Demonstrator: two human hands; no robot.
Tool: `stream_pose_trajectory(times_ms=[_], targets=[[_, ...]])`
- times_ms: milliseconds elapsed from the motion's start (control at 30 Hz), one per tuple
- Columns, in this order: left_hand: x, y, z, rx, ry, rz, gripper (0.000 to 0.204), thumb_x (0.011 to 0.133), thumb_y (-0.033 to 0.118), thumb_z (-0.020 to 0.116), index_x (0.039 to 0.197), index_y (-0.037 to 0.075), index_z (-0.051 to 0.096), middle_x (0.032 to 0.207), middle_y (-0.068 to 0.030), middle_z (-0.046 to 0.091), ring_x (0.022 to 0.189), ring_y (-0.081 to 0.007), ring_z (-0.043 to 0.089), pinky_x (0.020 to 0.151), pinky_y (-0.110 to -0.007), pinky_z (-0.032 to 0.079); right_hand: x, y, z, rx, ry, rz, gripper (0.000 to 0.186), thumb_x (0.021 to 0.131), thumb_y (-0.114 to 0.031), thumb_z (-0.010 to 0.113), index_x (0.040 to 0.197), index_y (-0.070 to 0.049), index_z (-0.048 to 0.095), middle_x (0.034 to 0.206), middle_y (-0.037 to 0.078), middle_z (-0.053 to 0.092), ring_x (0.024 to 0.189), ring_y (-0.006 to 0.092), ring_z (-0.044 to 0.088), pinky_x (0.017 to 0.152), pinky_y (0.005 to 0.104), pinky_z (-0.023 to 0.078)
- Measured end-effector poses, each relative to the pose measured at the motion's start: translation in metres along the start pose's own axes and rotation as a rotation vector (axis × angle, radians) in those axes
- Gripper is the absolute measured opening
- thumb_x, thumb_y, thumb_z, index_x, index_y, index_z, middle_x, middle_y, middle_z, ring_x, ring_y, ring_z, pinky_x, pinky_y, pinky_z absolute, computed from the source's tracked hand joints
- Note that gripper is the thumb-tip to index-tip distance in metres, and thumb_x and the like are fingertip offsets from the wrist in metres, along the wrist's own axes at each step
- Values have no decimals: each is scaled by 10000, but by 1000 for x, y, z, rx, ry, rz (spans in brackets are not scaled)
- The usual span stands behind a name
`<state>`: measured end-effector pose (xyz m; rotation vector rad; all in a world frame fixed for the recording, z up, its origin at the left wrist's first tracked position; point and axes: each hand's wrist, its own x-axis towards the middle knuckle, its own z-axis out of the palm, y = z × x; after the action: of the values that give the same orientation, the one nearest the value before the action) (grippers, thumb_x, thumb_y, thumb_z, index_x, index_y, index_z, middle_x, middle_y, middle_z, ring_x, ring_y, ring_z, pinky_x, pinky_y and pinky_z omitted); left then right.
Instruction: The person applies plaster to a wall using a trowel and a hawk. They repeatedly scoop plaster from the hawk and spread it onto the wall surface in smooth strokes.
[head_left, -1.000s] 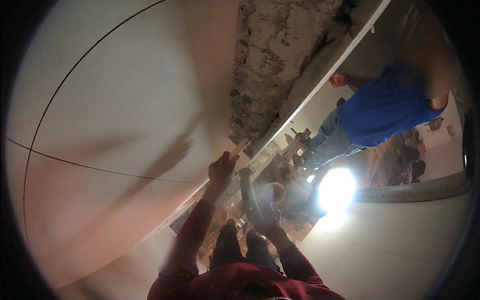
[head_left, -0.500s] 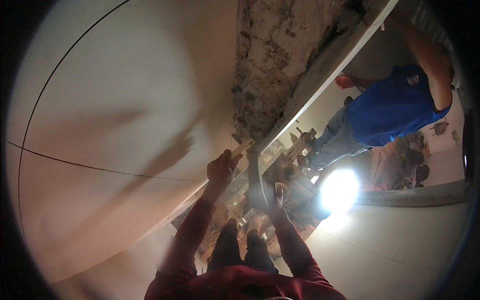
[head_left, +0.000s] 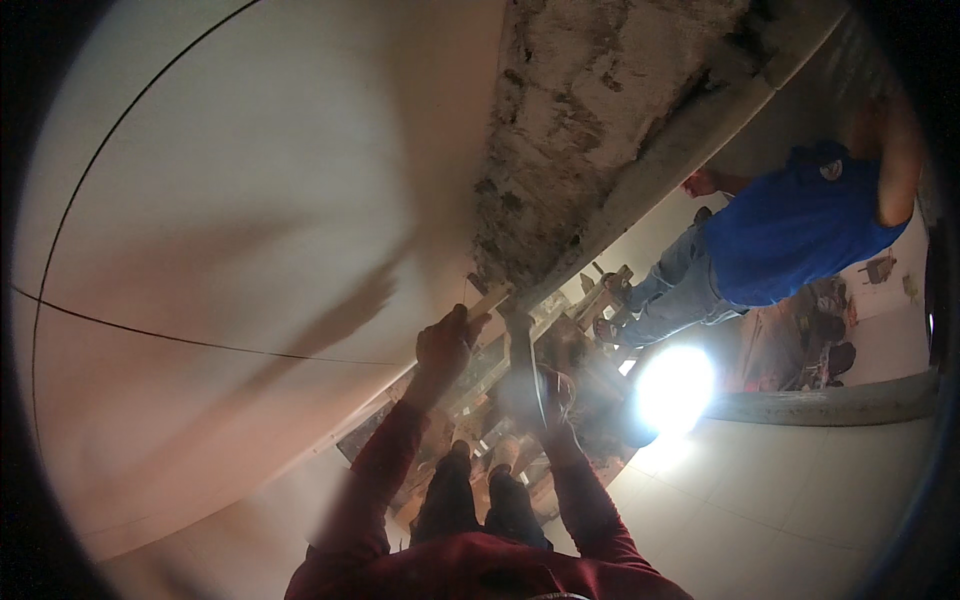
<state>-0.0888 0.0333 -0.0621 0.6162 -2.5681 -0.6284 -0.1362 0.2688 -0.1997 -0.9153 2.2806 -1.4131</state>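
Note:
My left hand (head_left: 446, 342) is closed around a short, pale flat strip (head_left: 490, 299), which looks like wood. The strip's far end meets the lower corner of a rough, mortar-stained surface (head_left: 570, 130). My right hand (head_left: 556, 395) is wrapped round a long, narrow tool (head_left: 523, 350) with a bright edge. Blur and shadow keep me from telling its kind. The tool's upper end is close to the strip's tip, and I cannot tell whether they touch. Much of my right hand's fingers lies in shadow.
A large pale tiled wall (head_left: 230, 180) with dark joints fills the left. A long ledge edge (head_left: 690, 160) runs up to the right. Beyond it stands a person in a blue shirt (head_left: 800, 230). A glaring lamp (head_left: 676, 388) shines at right; clutter (head_left: 480, 400) lies below my hands.
The rough surface and ledge have shifted right in the view, and the ledge's edge looks duller. The tool's upper end has moved slightly. Both hands keep their hold.

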Motion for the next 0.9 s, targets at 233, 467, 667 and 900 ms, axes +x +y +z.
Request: stream_pose_trajectory(times_ms=[233, 467, 667, 900], targets=[[1, 5, 3, 12, 63, 49, 382, 947, 439, 527, 792, 93, 481, 577, -91, 582, 492, -316, 612, 422, -424, 481, 9, -12, 3, -90, 33, -72, 369, 823, -196, 675, 1113, -26, 522, 831, 224, 650, 697, 378, 667, 586, 427, 531], [-2, -5, -12, 13, 51, -25, 376, 938, 444, 537, 800, 98, 490, 611, -99, 598, 513, -321, 618, 443, -432, 488, 28, -28, 17, 18, -33, 138, 385, 848, -227, 669, 1119, -5, 509, 830, 224, 652, 704, 371, 673, 584, 414, 533], [-12, -8, -8, 8, 0, -24, 358, 928, 426, 558, 818, 94, 486, 643, -103, 612, 533, -334, 622, 449, -443, 486, 26, -54, 12, -205, -4, 10, 437, 822, -236, 698, 1133, -2, 499, 765, 213, 639, 678, 333, 676, 573, 385, 529], [8, -5, 2, 50, 90, 39, 391, 929, 476, 536, 783, 116, 492, 610, -71, 592, 480, -294, 609, 433, -426, 488, 22, -32, 2, -433, 63, -264, 390, 854, -162, 651, 1153, 29, 493, 764, 197, 648, 659, 340, 672, 542, 405, 519]])
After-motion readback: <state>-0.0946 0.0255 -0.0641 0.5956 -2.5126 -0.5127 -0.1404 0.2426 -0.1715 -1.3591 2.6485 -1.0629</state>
